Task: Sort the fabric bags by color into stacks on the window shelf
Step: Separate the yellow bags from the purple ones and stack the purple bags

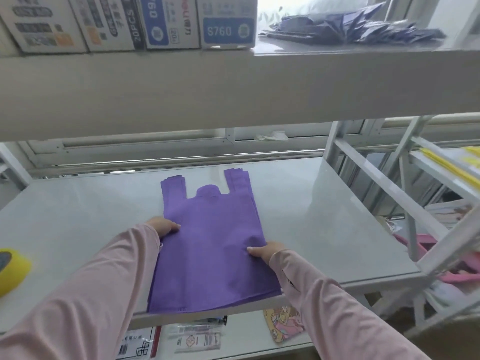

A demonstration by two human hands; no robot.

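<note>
Sleeves (91, 294) cropped, left grip (165, 226), right grip (265, 253) pinching purple bags (213, 242), fingers hidden

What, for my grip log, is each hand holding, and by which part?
The purple bag stack: left hand pinches its left edge, right hand its right edge.

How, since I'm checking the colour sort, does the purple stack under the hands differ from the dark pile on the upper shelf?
Colour: the purple stack is bright violet; the dark pile is navy.
Pose: the purple stack lies flat and squared; the dark pile is loose and rumpled.
Handling: the left hand and right hand grip the purple stack's side edges; nothing touches the dark pile.
Both look like single-colour fabric.
</note>
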